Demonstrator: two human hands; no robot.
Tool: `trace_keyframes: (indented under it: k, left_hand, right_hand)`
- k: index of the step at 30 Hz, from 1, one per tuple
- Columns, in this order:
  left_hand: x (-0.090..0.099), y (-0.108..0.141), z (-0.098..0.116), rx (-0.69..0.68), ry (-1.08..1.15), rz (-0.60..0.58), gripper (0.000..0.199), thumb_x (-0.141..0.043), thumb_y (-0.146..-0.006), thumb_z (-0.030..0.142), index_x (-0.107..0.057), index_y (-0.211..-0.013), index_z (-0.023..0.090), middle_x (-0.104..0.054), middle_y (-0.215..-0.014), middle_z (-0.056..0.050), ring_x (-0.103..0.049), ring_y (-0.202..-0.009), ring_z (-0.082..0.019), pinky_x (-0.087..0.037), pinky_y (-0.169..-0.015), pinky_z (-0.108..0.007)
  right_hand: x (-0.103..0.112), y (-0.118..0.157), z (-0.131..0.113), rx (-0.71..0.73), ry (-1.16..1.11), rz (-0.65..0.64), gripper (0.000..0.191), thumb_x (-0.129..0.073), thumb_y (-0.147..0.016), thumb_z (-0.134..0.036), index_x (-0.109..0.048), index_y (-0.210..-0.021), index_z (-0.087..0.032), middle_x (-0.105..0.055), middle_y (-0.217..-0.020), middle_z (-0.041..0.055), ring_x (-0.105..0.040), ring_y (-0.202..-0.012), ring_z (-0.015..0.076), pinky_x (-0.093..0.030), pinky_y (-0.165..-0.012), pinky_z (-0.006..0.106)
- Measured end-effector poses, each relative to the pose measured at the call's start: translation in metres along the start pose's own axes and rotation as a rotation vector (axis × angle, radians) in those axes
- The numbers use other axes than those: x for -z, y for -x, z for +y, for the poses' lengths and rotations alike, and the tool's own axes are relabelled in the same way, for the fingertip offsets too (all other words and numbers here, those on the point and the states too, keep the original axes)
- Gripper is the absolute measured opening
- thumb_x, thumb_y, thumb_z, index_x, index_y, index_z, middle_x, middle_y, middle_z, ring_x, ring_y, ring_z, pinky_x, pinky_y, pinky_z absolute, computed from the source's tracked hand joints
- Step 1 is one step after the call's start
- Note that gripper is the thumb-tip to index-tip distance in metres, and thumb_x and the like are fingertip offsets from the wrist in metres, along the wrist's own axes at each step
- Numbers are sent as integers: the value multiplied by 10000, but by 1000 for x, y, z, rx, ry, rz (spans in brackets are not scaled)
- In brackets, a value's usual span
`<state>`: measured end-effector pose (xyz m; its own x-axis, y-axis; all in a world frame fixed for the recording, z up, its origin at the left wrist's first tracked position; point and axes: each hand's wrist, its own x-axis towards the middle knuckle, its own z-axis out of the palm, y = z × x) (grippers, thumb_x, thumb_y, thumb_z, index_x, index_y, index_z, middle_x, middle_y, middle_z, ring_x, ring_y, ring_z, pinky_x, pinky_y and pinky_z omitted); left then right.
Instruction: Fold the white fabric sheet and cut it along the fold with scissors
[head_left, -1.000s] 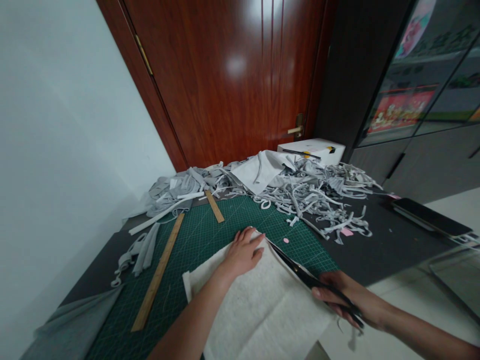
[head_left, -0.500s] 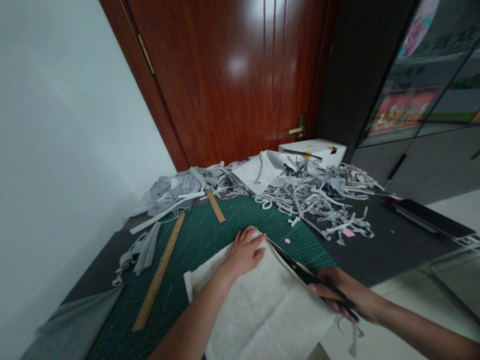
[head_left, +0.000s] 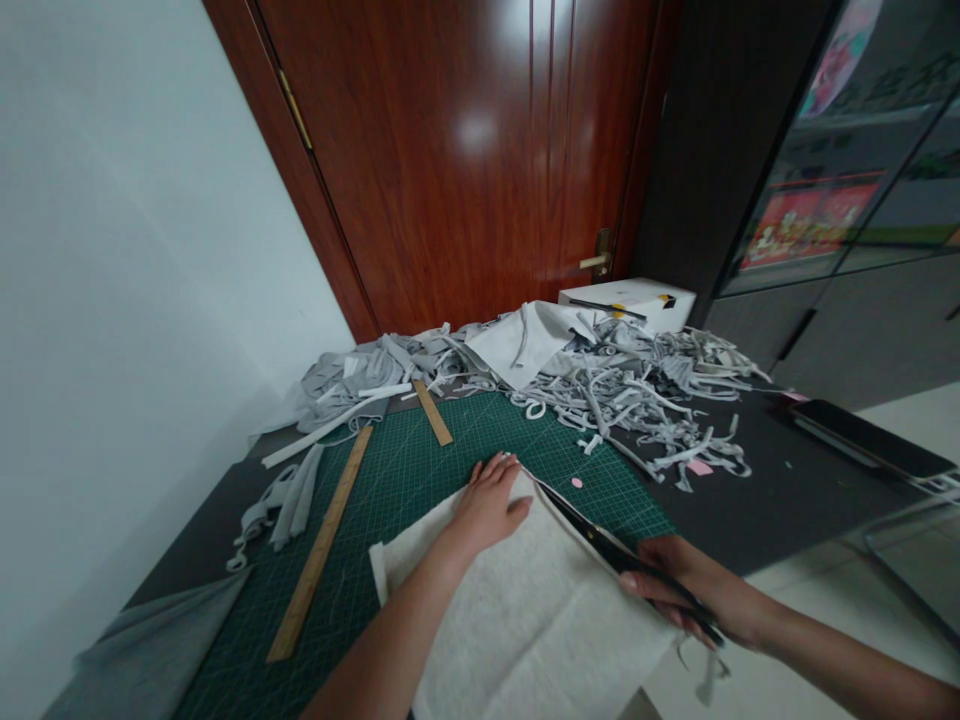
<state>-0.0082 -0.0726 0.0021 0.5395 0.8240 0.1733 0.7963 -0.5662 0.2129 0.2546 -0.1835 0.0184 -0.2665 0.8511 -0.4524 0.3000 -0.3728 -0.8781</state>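
Cream cloth [head_left: 540, 620], likely light and limp, best pinned near its far corner, is pressed onto the green mat [head_left: 397, 480] by a flat, unclenched left hand [head_left: 487, 510], while black scissors [head_left: 598, 541] are gripped along its edge by the right hand [head_left: 682, 580].

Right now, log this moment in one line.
left hand: on off-white cloth; right hand: holding black scissors at cloth's edge

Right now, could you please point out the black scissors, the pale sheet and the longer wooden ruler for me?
Black scissors [head_left: 606, 546]: head view, by the pivot.
Pale sheet [head_left: 538, 620]: head view, around its middle.
Longer wooden ruler [head_left: 322, 548]: head view, about mid-length.
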Motion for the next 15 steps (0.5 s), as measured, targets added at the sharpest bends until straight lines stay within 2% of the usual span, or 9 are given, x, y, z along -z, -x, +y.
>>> trace_keyframes:
  k: [3, 7, 15]
  left_hand:
    - [0, 1, 0, -3, -11, 27, 490, -520, -872, 374, -458, -1331, 212, -384, -1461, -90, -276, -1370, -266, -253, -1108, -479]
    - [2, 1, 1, -13, -31, 76, 493, -536, -860, 381, -486, -1321, 215, -417, -1385, -114, -348, -1300, -288, -284, -1091, -467]
    - [3, 1, 2, -37, -50, 1, 516, -483, -900, 363, -394, -1385, 212, -417, -1427, -79, -304, -1342, -250, -242, -1112, -484]
  right_hand:
    - [1, 0, 2, 9, -31, -7, 520, -669, -625, -656, -419, -585, -202, -448, -410, -83, -343, -287, 26, -243, -264, 149]
    - [1, 1, 2, 10, -55, -17, 528, -654, -639, -673, -431, -593, -197, -447, -419, -83, -335, -287, 23, -248, -268, 150]
    - [0, -2, -9, -18, -47, -2, 517, -708, -588, -635, -430, -571, -200, -452, -402, -79, -347, -285, 29, -259, -267, 151]
